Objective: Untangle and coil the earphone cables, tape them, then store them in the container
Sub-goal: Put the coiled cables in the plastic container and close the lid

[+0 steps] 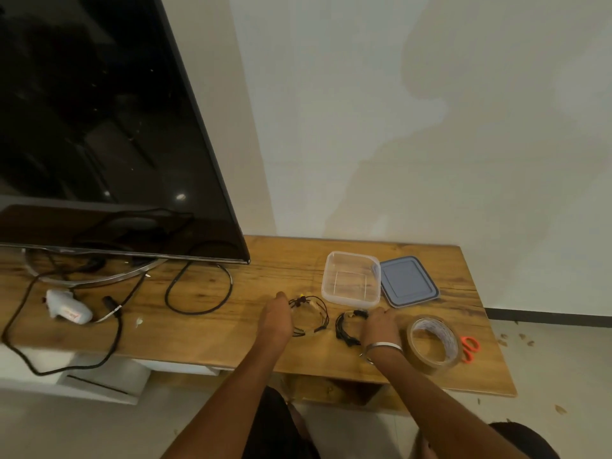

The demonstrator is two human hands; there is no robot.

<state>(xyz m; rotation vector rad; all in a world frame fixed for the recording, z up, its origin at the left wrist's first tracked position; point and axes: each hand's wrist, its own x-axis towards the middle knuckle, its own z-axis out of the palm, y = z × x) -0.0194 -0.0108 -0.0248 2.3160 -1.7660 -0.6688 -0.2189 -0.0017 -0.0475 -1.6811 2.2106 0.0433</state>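
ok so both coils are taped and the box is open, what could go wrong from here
1. The two coiled earphone sets, the left coil and the right coil, lie close together; lifting both at once with the left hand and right hand might let loose ends snag each other.
2. The clear container looks light, so a bump while dropping a coil in could slide it into the lid.
3. The tape roll sits right beside the right wrist and could get knocked toward the scissors.

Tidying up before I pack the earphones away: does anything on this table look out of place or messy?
Nothing looks damaged or spilled. A black cable sprawls loose across the wooden table below the TV, and a small white scrap lies near the front edge. The clear container sits open, its lid beside it.
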